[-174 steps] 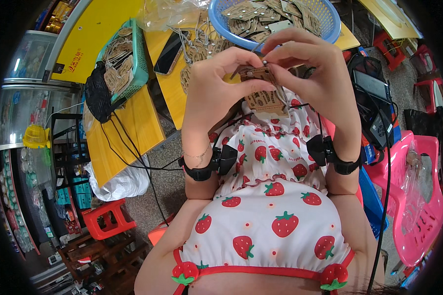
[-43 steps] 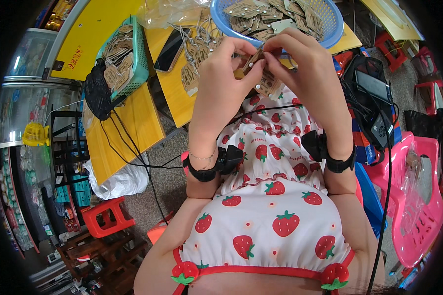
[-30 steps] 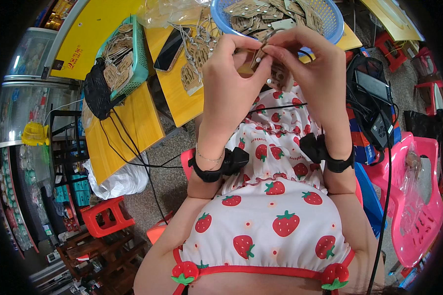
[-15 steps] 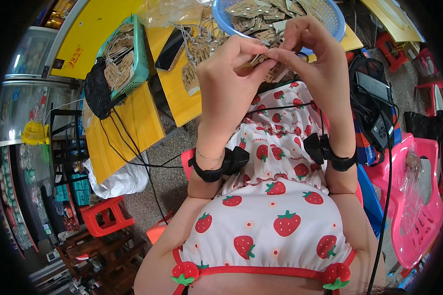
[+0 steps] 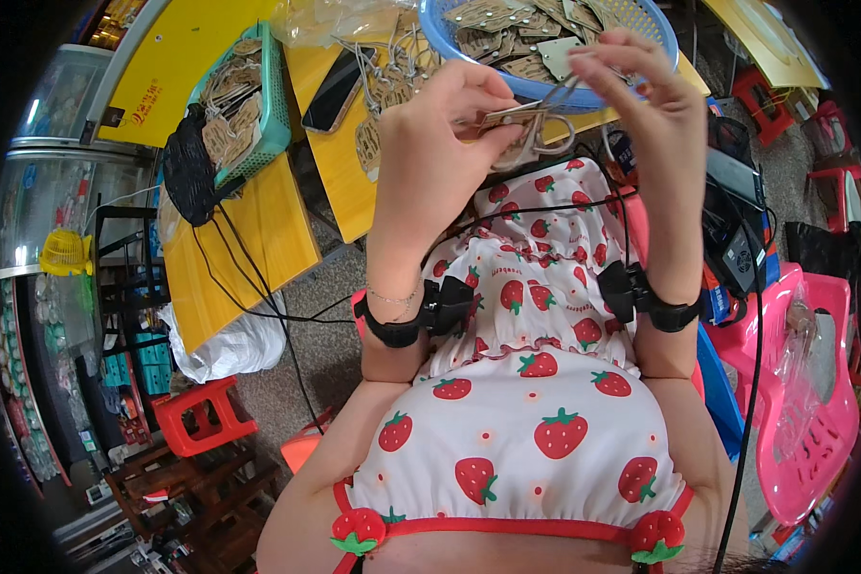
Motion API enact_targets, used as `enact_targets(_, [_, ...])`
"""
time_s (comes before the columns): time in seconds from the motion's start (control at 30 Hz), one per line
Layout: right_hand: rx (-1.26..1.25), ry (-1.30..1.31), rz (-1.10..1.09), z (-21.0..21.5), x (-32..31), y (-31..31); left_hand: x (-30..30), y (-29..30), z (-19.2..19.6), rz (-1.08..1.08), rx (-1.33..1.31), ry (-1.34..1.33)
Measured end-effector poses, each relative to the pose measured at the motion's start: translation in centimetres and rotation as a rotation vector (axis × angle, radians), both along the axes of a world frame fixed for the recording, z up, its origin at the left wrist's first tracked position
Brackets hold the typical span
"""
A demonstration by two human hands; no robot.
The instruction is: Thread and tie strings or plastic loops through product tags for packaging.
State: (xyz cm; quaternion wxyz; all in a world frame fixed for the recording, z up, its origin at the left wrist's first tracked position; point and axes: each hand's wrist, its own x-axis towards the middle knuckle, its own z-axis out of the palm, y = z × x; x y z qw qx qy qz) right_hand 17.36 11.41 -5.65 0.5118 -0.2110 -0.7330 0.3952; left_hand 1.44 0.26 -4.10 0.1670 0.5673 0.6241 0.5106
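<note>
My left hand (image 5: 435,143) is closed in a pinch on brown cardboard hang tags (image 5: 517,153), just in front of the blue basket. Grey cord (image 5: 562,145) loops out from the tags toward the right. Up and to the right, my right hand (image 5: 652,110) has its thumb and forefinger pressed together at a taut strand of that cord. The blue plastic basket (image 5: 668,48) beyond both hands holds many similar tags. Strung tags (image 5: 392,91) lie piled on the yellow table to the left of my left hand.
A black phone (image 5: 333,91) lies on the yellow table (image 5: 340,191). Left of it, a green basket (image 5: 275,115) holds more tags, with a black bundle (image 5: 191,177) and cables beside it. A pink chair (image 5: 804,430) stands at right, a red stool (image 5: 201,416) at lower left.
Both hands were together at the tags. My right hand has moved right and slightly up, away from my left, drawing the cord out between them.
</note>
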Motion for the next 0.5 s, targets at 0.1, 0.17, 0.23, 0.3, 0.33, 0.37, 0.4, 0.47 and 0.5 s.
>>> enact_targets(0.1, [-0.129,0.283,-0.164,0.5,2.2,1.9,-1.6,-0.6,-0.4,-0.123,-0.164,0.119])
enact_targets(0.17, [-0.238,0.545,-0.304,0.7,5.6,3.9,-2.8,-0.5,-0.8,-0.196,-0.247,0.067])
enact_targets(0.23, [-0.258,0.681,-0.27,1.1,7.5,5.1,-2.9,-0.6,-0.6,-0.25,-0.333,0.015])
enact_targets(0.3, [-0.257,0.731,-0.258,1.0,7.0,5.2,-2.4,-1.0,0.2,-0.294,-0.238,-0.058])
enact_targets(0.33, [-0.255,0.782,-0.247,1.1,6.7,5.2,-2.4,-1.0,0.2,-0.296,-0.239,-0.057])
enact_targets(0.37, [-0.195,0.82,-0.231,0.7,6.9,5.6,-2.4,-1.0,0.2,-0.33,-0.241,-0.092])
enact_targets(0.4, [-0.196,0.82,-0.232,0.9,6.5,5.2,-2.5,-1.0,0.2,-0.36,-0.242,-0.127])
enact_targets(0.47, [-0.184,0.768,-0.371,1.8,5.4,4.1,-2.7,-1.0,0.0,-0.377,-0.23,-0.14])
enact_targets(0.5, [-0.182,0.768,-0.371,1.7,5.6,4.2,-2.8,-0.9,0.0,-0.393,-0.215,-0.154])
